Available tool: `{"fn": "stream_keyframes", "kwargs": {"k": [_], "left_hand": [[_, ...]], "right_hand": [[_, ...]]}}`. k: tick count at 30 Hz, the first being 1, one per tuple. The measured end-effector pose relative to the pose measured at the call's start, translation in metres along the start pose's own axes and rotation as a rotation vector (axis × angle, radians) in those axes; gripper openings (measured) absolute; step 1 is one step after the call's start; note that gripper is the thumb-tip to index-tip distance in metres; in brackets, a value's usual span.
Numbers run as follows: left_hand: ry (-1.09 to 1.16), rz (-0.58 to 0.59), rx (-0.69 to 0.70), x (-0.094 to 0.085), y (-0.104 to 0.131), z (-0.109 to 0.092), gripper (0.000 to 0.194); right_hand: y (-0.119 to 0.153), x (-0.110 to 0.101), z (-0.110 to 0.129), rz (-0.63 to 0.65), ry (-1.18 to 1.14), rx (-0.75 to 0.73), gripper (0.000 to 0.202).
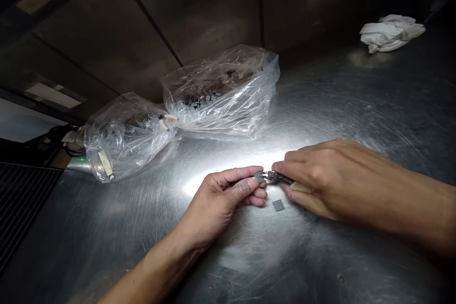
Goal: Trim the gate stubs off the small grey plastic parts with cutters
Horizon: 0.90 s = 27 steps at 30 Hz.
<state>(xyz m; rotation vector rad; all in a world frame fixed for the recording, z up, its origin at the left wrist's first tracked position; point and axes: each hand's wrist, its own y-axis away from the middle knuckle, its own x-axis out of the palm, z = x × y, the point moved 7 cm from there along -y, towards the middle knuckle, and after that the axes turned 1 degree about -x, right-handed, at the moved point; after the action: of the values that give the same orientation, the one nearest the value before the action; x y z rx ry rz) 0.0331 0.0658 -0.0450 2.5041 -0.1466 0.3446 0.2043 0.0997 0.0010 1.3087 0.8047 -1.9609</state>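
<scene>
Between the thumb and fingers of my left hand is a small grey flat piece. My right hand is closed around a pair of small pliers or nippers with dark jaws and pale handles. The jaws point left and meet the edge of the grey piece; whether they bite into it is too small to tell. A grey square piece lies flat on the metal table, just below the jaws.
Two clear plastic bags stand behind my hands: a larger bag with many small grey pieces inside, and a smaller bag. Pale-handled pliers rest between them. A beige-handled tool is at the left bag. A crumpled white cloth lies far right.
</scene>
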Motion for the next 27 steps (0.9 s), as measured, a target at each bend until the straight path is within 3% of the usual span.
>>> {"fn": "stream_keyframes", "kwargs": {"k": [15,23,27], "left_hand": [[-0.095,0.027,0.015,-0.0021,0.0003,-0.0007,0.027],[-0.133,0.049,0.002,-0.0023,0.0008,-0.0022,0.024],[-0.147,0.058,0.002,-0.0024,0.0010,-0.0021,0.024]], "right_hand": [[-0.0030,0.0029,-0.0033,0.136,-0.009,0.059,0.020],[-0.0024,0.0005,0.0017,0.102,0.052,0.014,0.025],[-0.0014,0.0041,0.0034,0.151,0.063,0.008,0.033]]}}
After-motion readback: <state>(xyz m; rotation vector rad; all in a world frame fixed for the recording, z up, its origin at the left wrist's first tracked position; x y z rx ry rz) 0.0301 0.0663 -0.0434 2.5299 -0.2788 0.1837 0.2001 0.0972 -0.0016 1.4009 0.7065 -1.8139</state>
